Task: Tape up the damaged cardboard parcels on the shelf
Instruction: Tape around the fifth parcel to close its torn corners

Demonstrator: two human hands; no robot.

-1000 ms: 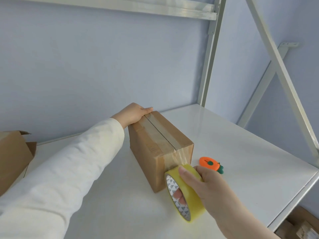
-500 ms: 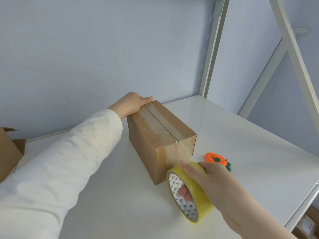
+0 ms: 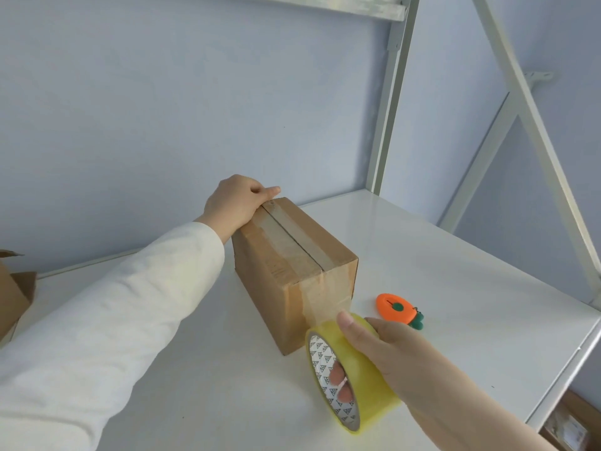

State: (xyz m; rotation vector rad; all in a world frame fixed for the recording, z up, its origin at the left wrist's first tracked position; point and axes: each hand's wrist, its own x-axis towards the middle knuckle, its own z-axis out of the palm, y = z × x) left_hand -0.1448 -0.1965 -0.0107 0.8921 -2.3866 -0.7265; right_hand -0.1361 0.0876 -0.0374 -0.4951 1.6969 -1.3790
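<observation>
Left hand (image 3: 232,206) fingers hidden behind box (image 3: 286,288) far end. Right hand (image 3: 393,346) fingertips (image 3: 338,374) partly inside tape roll (image 3: 367,382) core. Left of grip — second box (image 3: 11,304) cut by edge. Core print unreadable.
</observation>
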